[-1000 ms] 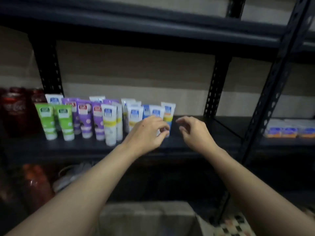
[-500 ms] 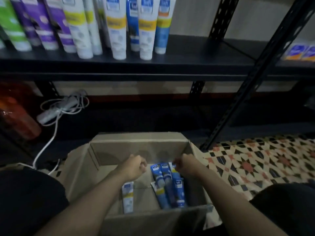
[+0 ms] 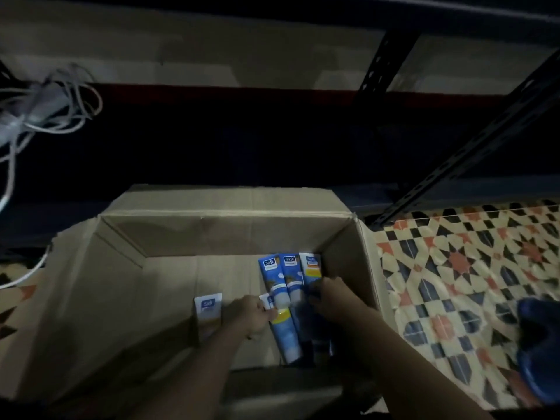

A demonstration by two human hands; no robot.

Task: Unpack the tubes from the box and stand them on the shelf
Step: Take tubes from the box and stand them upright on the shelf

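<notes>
Head view: an open brown cardboard box point(image 3: 230, 234) fills the lower centre of the frame. Inside, toward its right wall, blue plastic tubes point(image 3: 291, 275) lie flat side by side, and the rightmost one is an orange-banded blue tube point(image 3: 312, 268). A white-topped tube point(image 3: 208, 307) lies apart, left of them.

The left hand point(image 3: 253, 313) reaches in with curled fingers at a yellow-banded tube point(image 3: 281, 319); blur hides whether it grips. The right hand point(image 3: 331, 295) curls over the orange-banded tube, grip unclear.

A black perforated metal shelf upright point(image 3: 472, 140) slants at upper right, above the patterned tile floor point(image 3: 454, 268). Tangled white cables point(image 3: 45, 110) sit at upper left.
</notes>
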